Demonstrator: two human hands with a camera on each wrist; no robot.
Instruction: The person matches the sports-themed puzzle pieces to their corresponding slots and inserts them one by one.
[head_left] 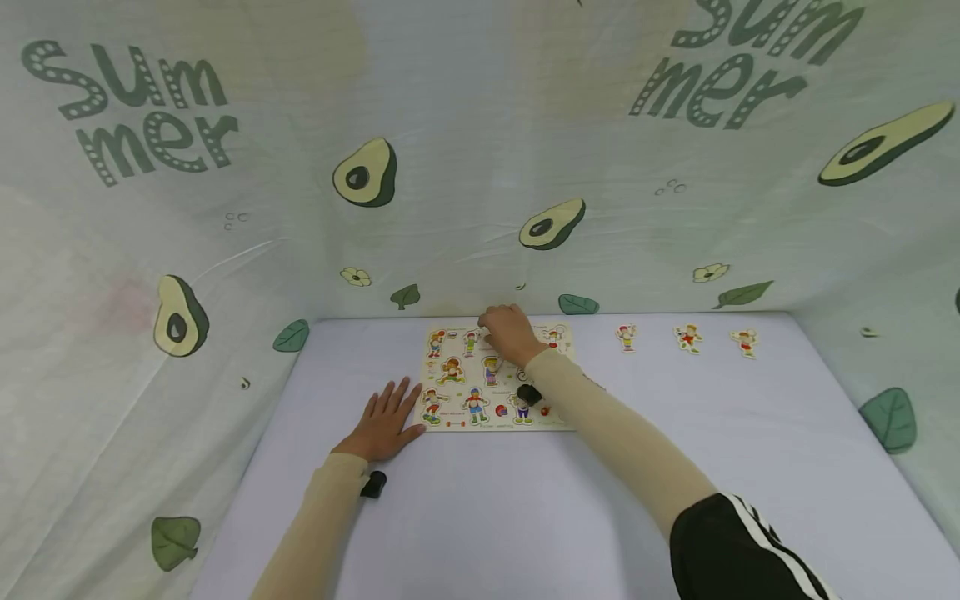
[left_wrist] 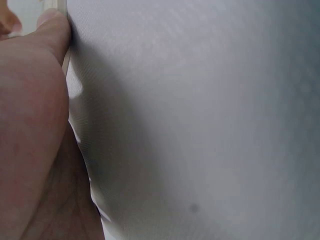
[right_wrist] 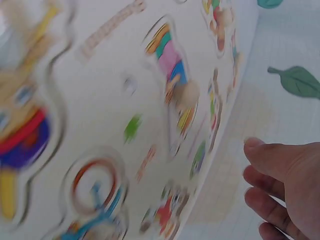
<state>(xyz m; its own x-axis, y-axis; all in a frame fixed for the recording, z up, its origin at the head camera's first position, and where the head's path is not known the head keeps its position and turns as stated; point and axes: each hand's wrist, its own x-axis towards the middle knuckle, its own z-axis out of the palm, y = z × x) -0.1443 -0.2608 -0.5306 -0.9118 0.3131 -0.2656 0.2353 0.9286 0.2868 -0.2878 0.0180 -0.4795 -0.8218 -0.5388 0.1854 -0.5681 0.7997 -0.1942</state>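
A wooden puzzle board [head_left: 457, 419] with printed sports figures lies flat on the table. My left hand [head_left: 384, 422] is spread on the table at the board's left edge. In the left wrist view, its thumb [left_wrist: 52, 30] touches the board's side. My right hand [head_left: 510, 332] hovers over the upper middle of the board. Seen from the right wrist, the right hand [right_wrist: 285, 180] has its thumb and fingers apart with nothing between them. Figure pieces such as the purple-topped one [head_left: 491, 371] sit in the board; the right forearm hides part of its right side.
Three loose figure pieces lie in a row right of the board: one nearest it [head_left: 626, 338], a middle one [head_left: 687, 338] and a far one [head_left: 745, 342]. A printed cloth [head_left: 450, 242] with avocados hangs behind the white table [head_left: 480, 517].
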